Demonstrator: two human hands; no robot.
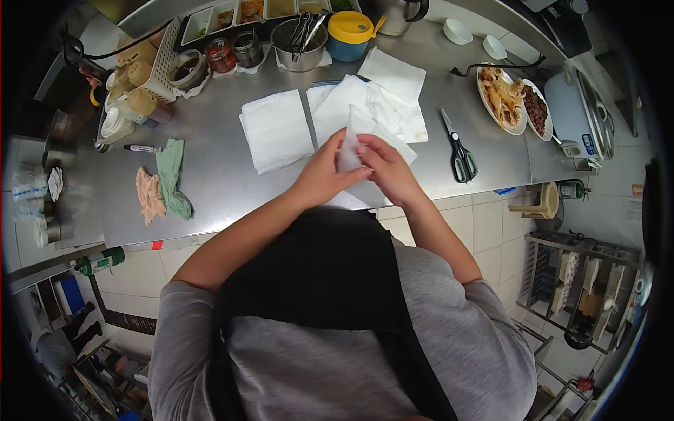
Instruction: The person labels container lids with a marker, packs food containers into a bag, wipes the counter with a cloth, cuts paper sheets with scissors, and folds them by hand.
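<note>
Close to my body, at the front edge of the steel counter, both hands are closed around a white paper napkin [351, 130] that rises to a point. My left hand [324, 172] grips its left side. On the other side, my right hand [387, 165] curls its fingers and thumb over the paper. Just beyond lie loose, overlapping white napkins [404, 105], partly hidden by my hands. To the left is a neat stack of folded napkins [277, 132]. Black-handled scissors [460, 151] rest to the right, blades pointing away from me.
Green cloth [172, 179], pink cloth [149, 195] and a marker [142, 148] lie left. At the back stand sauce jars [221, 56], a metal pot with utensils [298, 55] and a yellow-lidded container [349, 31]. Plates of meat [504, 102] and a cooker [577, 112] stand right.
</note>
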